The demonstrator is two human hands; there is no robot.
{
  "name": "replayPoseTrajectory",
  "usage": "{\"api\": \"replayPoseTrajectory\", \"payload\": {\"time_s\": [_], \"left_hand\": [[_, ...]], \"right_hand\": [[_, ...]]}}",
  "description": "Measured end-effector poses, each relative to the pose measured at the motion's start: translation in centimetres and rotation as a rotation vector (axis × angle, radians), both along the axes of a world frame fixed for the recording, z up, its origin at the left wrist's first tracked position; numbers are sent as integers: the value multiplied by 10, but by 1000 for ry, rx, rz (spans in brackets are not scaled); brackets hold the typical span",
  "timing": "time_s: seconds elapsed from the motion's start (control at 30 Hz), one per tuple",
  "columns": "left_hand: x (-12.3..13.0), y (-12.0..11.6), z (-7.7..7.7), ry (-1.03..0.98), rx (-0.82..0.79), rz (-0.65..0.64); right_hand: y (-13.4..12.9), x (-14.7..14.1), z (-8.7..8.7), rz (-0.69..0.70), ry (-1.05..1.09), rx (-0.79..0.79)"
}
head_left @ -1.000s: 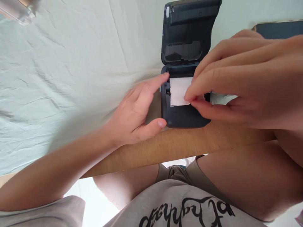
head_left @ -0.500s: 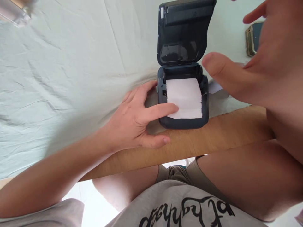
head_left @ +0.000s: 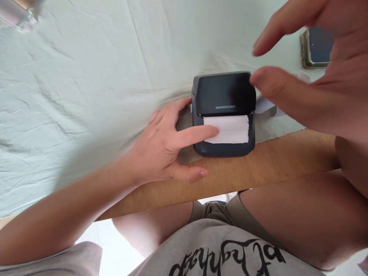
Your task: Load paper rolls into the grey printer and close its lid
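A dark label printer (head_left: 222, 150) lies close to the table's front edge, its black lid (head_left: 224, 92) folded down over the body. White paper (head_left: 232, 129) comes out from under the lid's front and lies over the printer's front part. My left hand (head_left: 161, 143) has its fingers spread; the index fingertip rests on the paper, while other fingers touch the printer's left side. To the right, my right hand (head_left: 310, 76) hovers with thumb and index finger apart, the thumb tip by the lid's upper right corner. Nothing is in that hand.
A phone (head_left: 319, 46) lies at the right, partly behind my right hand. White scraps (head_left: 266, 106) sit right of the printer. A clear object (head_left: 20, 15) stands at the upper left. Pale cloth (head_left: 86, 76) covers the table down to a bare wooden edge (head_left: 178, 195).
The printer's lid has swung from standing open to down over the paper roll space. My right hand has shifted slightly, its index finger now in view. My left hand has stayed in place.
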State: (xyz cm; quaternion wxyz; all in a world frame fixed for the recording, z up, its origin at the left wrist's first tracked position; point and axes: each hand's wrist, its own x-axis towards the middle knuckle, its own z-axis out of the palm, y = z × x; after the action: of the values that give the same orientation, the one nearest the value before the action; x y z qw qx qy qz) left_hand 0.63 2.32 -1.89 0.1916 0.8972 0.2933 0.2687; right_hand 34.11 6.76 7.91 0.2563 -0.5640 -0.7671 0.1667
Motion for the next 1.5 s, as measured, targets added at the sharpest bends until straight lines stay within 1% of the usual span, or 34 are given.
{"api": "replayPoseTrajectory", "payload": {"time_s": [0.07, 0.1, 0.17, 0.27, 0.37, 0.43, 0.5, 0.57, 0.67, 0.73, 0.8, 0.9, 0.97, 1.03, 1.1, 1.13, 1.23, 1.3, 1.43, 1.5], "left_hand": [[1, 1, 1, -39, 14, -11], [2, 1, 3, -42, 7, -8], [5, -1, 9, 0, -27, 18], [7, -4, 19, 70, -80, 65], [5, -4, 23, 51, -61, 36], [3, -3, 23, 52, -44, 18], [1, -1, 24, 83, -62, 20], [1, 0, 26, 112, -84, 22], [4, -1, 29, 124, -91, 34], [6, -2, 29, 147, -98, 67], [5, -3, 27, 176, -112, 111], [2, -3, 24, 181, -138, 138], [1, -4, 26, 213, -161, 169], [1, -6, 29, 277, -166, 202], [2, -10, 31, 313, -131, 206], [3, -12, 32, 314, -90, 201], [6, -18, 33, 324, 57, 203], [8, -22, 33, 331, 143, 213], [12, -24, 37, 369, 137, 267], [12, -22, 38, 361, 152, 253]], "right_hand": [[3, 0, -6, 137, -193, 107], [4, 2, -10, 178, -242, 125], [2, 7, -16, 196, -259, 108], [-2, 15, -20, 185, -288, 109], [2, 13, -16, 170, -317, 70], [9, 5, -10, 144, -343, -27], [17, -5, -3, 96, -378, -162], [22, -14, 3, 72, -396, -242], [25, -23, 10, 61, -399, -254], [25, -24, 11, 29, -413, -298], [22, -23, 10, 35, -418, -318], [15, -22, 5, 69, -456, -252], [10, -22, 3, 68, -524, -226], [6, -22, 1, 52, -561, -238], [5, -20, -3, 42, -543, -237], [5, -17, -6, 60, -524, -227], [11, -8, -14, 171, -495, -142], [14, -4, -15, 203, -517, -125], [14, -7, -9, 176, -555, -127], [11, -10, -7, 152, -581, -126]]}}
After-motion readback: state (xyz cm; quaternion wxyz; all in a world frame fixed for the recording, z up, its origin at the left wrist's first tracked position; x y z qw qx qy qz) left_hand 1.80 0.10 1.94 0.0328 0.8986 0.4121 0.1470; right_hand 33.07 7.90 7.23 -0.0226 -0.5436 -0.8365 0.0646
